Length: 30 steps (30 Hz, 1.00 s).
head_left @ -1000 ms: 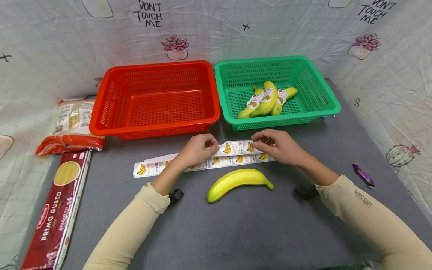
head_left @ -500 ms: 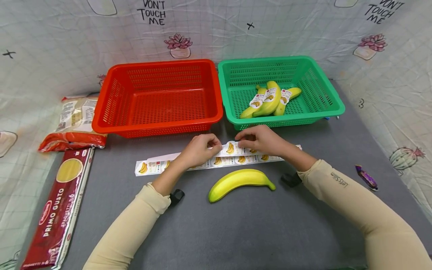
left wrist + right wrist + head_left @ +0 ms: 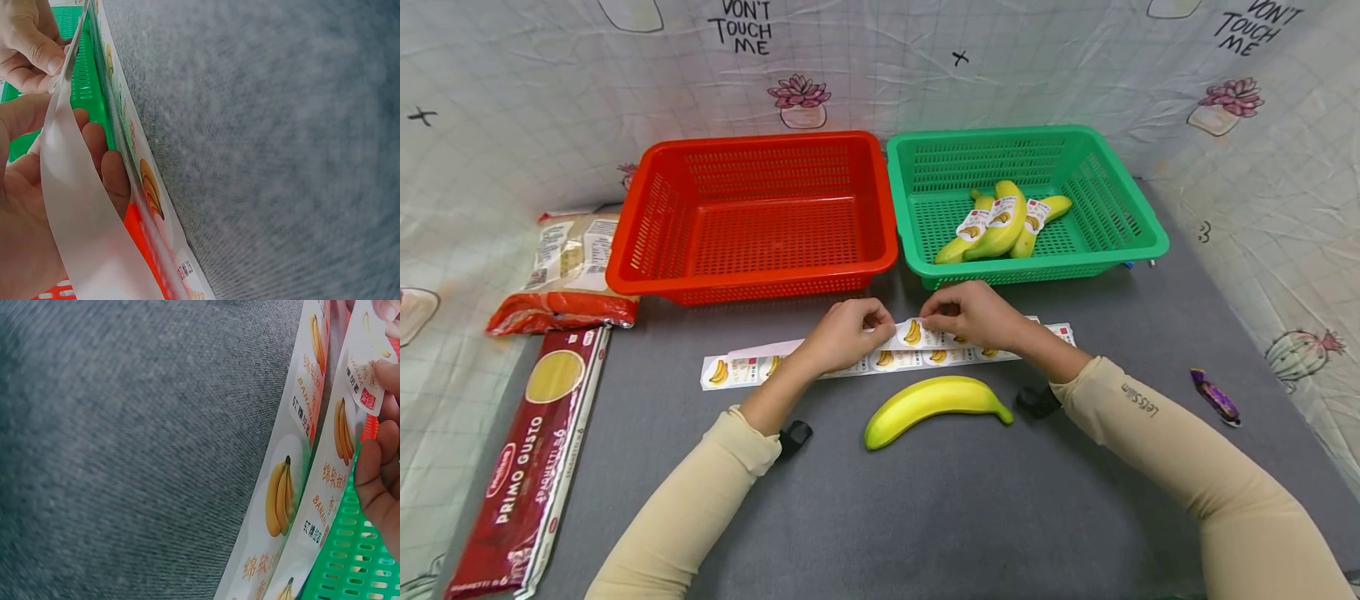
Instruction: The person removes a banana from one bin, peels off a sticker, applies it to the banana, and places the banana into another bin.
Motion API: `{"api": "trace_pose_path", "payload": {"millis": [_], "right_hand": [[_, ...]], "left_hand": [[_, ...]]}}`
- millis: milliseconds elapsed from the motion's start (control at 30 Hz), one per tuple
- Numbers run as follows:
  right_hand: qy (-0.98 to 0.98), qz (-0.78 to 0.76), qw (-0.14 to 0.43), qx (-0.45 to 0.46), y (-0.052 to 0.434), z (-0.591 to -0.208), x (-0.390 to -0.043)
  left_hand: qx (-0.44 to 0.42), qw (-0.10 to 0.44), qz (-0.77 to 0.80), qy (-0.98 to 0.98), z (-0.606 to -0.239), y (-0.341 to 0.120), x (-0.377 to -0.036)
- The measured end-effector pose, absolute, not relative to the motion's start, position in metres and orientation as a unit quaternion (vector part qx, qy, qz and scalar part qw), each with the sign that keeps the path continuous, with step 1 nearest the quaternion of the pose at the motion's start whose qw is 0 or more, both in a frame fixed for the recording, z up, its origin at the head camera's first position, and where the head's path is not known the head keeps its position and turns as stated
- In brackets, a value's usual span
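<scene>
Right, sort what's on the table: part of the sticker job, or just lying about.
In use: sticker strip, pinched by left hand and right hand; loose banana; green basket of stickered bananas.
Lying about: red basket, spaghetti packet, pasta bag, purple wrapper.

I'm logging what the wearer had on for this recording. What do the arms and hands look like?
Both arms wear long, close-fitting cream sleeves down to the wrists; the right sleeve carries small dark lettering, the left sleeve shows none. A small black device sits at each wrist. The left hand and right hand are bare, with no gloves and no rings visible.
</scene>
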State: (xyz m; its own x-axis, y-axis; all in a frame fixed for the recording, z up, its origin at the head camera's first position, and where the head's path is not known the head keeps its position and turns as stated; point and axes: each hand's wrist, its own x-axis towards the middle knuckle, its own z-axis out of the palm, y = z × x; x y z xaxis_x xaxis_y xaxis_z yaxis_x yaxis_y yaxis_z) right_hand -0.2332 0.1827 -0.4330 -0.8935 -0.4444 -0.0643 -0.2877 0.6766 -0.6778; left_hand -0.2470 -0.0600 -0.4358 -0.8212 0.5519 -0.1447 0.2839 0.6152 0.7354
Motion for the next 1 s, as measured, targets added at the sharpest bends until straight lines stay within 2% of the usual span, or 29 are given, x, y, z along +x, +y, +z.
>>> {"api": "trace_pose_path", "payload": {"millis": [733, 1000], "right_hand": [[0.893, -0.382, 0.117, -0.206, 0.1872, -0.4354, -0.2272], [0.886, -0.393, 0.1, -0.226, 0.1884, -0.4343, -0.2264]], "left_hand": [[0.227, 0.199, 0.342, 0.89, -0.4357, -0.0567, -0.2466], [0.21, 0.202, 0.32, 0.902, -0.4364, -0.0553, -0.2465]]}}
